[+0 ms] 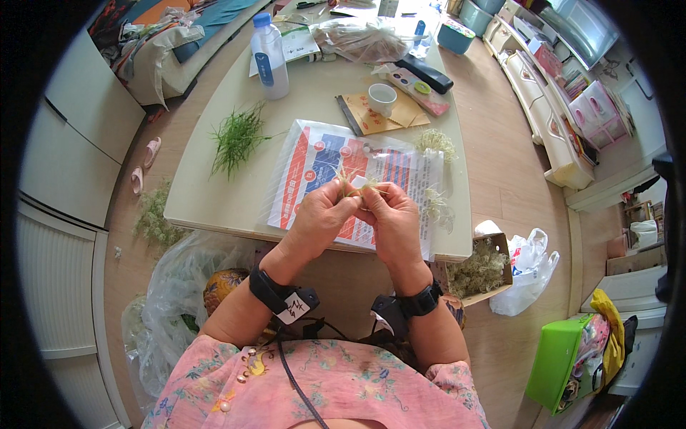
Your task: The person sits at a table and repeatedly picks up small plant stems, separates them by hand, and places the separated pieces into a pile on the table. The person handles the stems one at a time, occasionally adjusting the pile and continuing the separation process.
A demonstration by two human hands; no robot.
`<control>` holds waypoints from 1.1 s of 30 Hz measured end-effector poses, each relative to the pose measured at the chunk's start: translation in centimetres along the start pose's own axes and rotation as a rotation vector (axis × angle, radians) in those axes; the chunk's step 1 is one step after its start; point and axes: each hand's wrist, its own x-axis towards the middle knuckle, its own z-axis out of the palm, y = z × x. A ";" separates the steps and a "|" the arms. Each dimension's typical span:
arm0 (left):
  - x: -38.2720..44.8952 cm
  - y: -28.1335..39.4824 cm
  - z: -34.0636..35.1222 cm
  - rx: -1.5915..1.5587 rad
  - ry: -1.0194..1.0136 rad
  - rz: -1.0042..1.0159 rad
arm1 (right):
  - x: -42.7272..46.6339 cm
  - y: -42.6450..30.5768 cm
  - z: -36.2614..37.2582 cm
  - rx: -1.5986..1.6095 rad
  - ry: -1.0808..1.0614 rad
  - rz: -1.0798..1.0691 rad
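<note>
My left hand [323, 211] and my right hand [393, 214] meet above a printed plastic sheet [289, 185] at the table's near edge. Between their fingertips they pinch a small pale, wispy plant sprig [348, 176]; whether it is real or artificial I cannot tell. A small white piece [359, 182] shows by the fingers, its kind unclear. Right of my right hand lies a loose pale tuft [435, 201], with another pale tuft [437, 143] farther back. Off to the left, a bunch of thin green sprigs [239, 138] rests on the bare tabletop.
Behind the sheet stand a white cup [382, 98] on brown paper packets [356, 110] and a blue-capped bottle [270, 64]. A cardboard box [501, 257] of pale sprigs sits on the floor at right. Clear plastic bags [177, 279] and a sprig heap [158, 214] lie at left.
</note>
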 end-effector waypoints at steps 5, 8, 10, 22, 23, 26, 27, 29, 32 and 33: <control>0.2 0.0 0.0 0.031 0.001 -0.004 | -0.1 0.2 0.1 0.011 0.027 -0.023; 0.3 -0.3 0.0 0.072 0.016 0.019 | -0.1 0.2 0.1 -0.002 0.021 -0.026; 0.3 -0.5 -0.1 0.075 0.013 0.016 | -0.1 0.2 0.2 -0.011 0.024 -0.020; 0.1 0.1 -0.4 0.099 -0.043 0.016 | -0.2 -0.2 0.4 0.002 0.033 -0.012; 0.1 0.0 -0.4 0.125 -0.047 0.010 | -0.2 -0.2 0.3 0.003 0.034 -0.007; 0.2 -0.4 -0.6 0.142 -0.036 0.013 | -0.2 0.0 0.3 -0.012 0.033 -0.004; 0.3 -0.6 -0.6 0.131 -0.031 0.013 | -0.2 0.1 0.2 -0.018 0.039 -0.002; 0.3 -0.9 -0.6 0.111 -0.023 0.016 | -0.2 0.2 0.2 -0.023 0.035 -0.013; 0.5 -1.1 -0.4 0.110 -0.028 0.024 | -0.2 0.3 0.1 -0.015 0.028 -0.008; 0.4 -1.1 -0.4 0.113 -0.028 0.028 | -0.3 0.4 0.1 -0.019 0.033 -0.005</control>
